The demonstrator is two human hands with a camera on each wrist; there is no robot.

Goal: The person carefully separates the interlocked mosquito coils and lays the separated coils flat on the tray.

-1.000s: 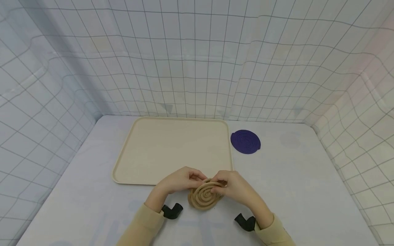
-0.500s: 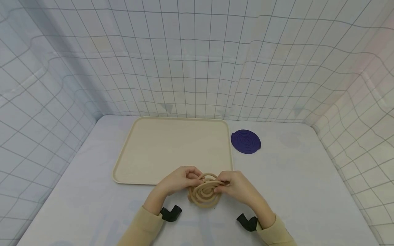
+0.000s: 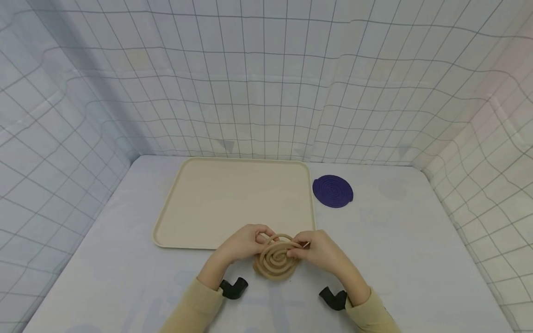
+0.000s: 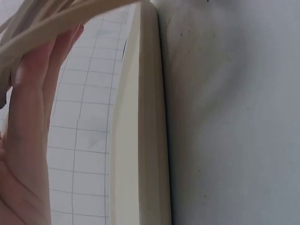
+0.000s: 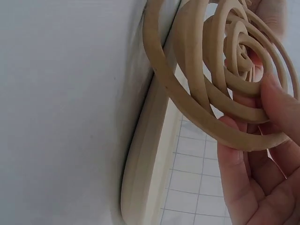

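Note:
A tan coil wound into a flat spiral (image 3: 275, 273) is held between both hands in the head view, near the tray's front edge. My left hand (image 3: 243, 243) pinches its far left rim. On the right side, my right hand (image 3: 320, 252) grips it with thumb and fingers. The right wrist view shows the coil's loops (image 5: 229, 135) spread apart in layers, the thumb lying over the inner rings. Only a strand of the coil (image 4: 56, 23) and part of the left hand (image 4: 28, 117) appear in the left wrist view. Whether the coil touches the table cannot be told.
A cream tray (image 3: 233, 199) lies flat behind the hands. Right of it is a purple round mat (image 3: 332, 191) with ring-shaped grooves. White grid-patterned curtains (image 3: 266, 92) surround the white table (image 3: 395, 245) at the back and sides. Black curved pieces (image 3: 234, 288) sit at both wrists.
The coil has tilted and its loops have loosened, with one outer ring now standing out at the far side. Both hands keep their hold and have barely shifted.

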